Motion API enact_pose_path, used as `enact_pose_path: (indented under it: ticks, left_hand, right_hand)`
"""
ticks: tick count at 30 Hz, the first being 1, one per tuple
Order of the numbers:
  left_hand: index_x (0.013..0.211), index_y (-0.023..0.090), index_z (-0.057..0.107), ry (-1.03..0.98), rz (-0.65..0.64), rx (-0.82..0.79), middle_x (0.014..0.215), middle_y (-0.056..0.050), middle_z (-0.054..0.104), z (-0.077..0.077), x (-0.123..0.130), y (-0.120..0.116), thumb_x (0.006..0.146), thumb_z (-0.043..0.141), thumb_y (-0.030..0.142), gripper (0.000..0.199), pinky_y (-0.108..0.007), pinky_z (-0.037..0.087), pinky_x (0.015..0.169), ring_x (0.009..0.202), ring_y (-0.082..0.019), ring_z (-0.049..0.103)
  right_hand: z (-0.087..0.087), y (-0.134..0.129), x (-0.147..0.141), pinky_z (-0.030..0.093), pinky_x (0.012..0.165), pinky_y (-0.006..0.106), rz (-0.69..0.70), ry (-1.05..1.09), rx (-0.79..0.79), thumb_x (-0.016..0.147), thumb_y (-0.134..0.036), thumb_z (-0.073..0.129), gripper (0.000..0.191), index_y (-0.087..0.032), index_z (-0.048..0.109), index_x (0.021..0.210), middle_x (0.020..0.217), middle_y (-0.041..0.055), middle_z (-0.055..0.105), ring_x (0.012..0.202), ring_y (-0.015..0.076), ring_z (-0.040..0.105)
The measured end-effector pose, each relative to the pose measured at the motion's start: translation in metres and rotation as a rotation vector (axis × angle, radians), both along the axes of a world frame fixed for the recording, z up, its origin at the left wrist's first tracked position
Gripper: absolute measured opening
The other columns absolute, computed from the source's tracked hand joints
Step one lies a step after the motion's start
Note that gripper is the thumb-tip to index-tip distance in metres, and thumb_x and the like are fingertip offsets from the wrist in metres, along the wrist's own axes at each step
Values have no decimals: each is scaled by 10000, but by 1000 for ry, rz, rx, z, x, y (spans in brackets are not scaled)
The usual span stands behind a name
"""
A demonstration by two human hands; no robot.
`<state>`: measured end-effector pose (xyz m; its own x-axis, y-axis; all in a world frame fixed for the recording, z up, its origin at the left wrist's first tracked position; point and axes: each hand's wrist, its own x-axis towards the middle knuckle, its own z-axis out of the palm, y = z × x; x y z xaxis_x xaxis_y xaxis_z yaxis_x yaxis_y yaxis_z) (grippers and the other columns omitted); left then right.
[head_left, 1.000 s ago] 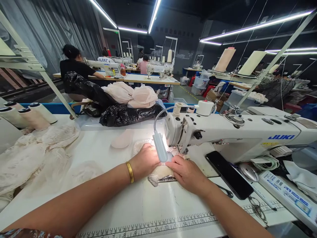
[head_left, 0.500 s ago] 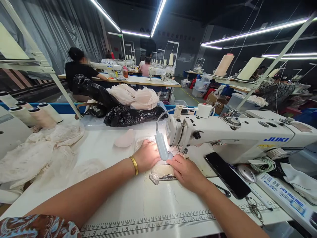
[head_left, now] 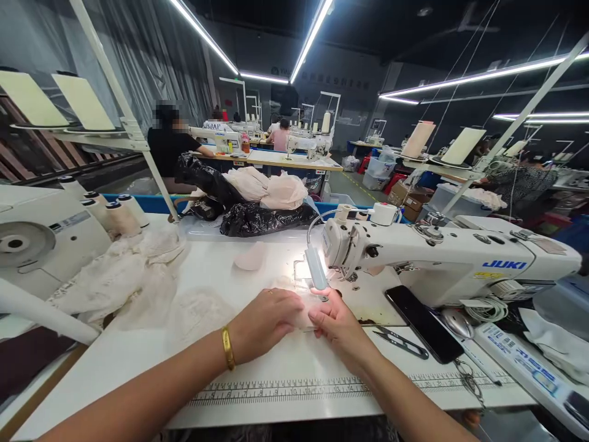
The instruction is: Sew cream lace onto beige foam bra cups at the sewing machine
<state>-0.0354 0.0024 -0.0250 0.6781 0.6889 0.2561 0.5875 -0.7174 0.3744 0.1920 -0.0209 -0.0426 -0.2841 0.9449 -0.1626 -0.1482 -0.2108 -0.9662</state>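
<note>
The left hand (head_left: 265,324) and right hand (head_left: 339,326) grip a pale fabric piece (head_left: 302,317) between them, over the desk (head_left: 276,410), on the near side of the JUKI sewing machine's (head_left: 442,255) needle area, near the gooseneck lamp (head_left: 315,269).

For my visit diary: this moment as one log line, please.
left hand: holding pale fabric; right hand: holding same fabric; nearby: JUKI sewing machine
</note>
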Motion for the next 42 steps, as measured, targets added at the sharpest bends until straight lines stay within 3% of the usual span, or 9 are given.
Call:
enact_pose_path:
  ticks: [3,6,9,10,12,16,21,35,42]
  left_hand:
    - [1242,231,642,14,288,33,1335,-114,668,-8,-30,-24,892,593,187,355,-502,478,988,1192,-329,621]
    - [1228,231,682,-223,538,44,1331,-148,662,-6,-38,-58,925,592,338,333,-552,454,1005,1204,-371,600]
    - [1075,232,743,-597,450,-648,1004,-116,751,-1,-18,-92,913,617,577,402,-427,537,840,914,-287,691]
    - [1055,218,752,-751,390,-966,978,-125,758,0,-8,-99,890,619,646,478,-405,549,811,869,-271,702]
    - [1036,204,756,-1132,355,-1297,1058,-139,756,1,10,-103,840,688,666,507,-379,551,868,971,-266,705]
    - [968,198,755,-1633,464,-1184,1083,-83,743,3,27,-84,714,904,404,360,-329,539,915,1038,-234,665]
    - [961,159,785,-1636,439,-1163,1020,-91,757,7,34,-77,774,873,367,294,-301,552,854,996,-229,671]
    - [906,133,804,-1654,432,-1078,996,-126,777,16,46,-80,739,880,396,322,-343,553,859,1041,-295,679]
    - [805,190,726,-1608,588,-973,759,1,697,8,46,-75,636,936,337,307,-277,452,668,684,-143,555]
  right_hand:
    - [0,-14,-16,409,668,248,-149,196,-42,822,-395,803,506,-293,551,1249,776,-65,562,678,118,490]
    - [-1,-23,-27,436,675,240,-248,308,-67,786,-393,841,488,-313,626,1217,762,-69,526,670,108,484]
    - [-3,-35,-34,467,673,249,-303,314,-28,756,-418,863,473,-317,691,1185,752,-62,512,662,112,487]
    - [-5,-41,-37,479,682,258,-319,291,-5,761,-436,858,470,-320,701,1188,757,-57,521,669,118,497]
    - [-10,-57,-40,502,702,282,-337,202,51,785,-486,833,463,-323,713,1201,766,-41,560,682,137,528]
    - [-18,-90,-43,535,794,334,-331,-16,140,798,-553,805,441,-296,758,1154,909,27,705,823,212,632]
    - [-20,-90,-32,495,1020,389,-369,42,106,815,-536,799,465,-305,734,1213,1276,57,708,1182,280,618]
    - [-19,-75,-28,537,826,340,-452,239,-14,705,-473,906,653,-297,634,1272,905,3,701,862,200,646]
    - [-28,-72,-22,534,870,318,-414,288,-4,760,-448,883,653,-339,574,1325,943,-12,706,894,179,652]
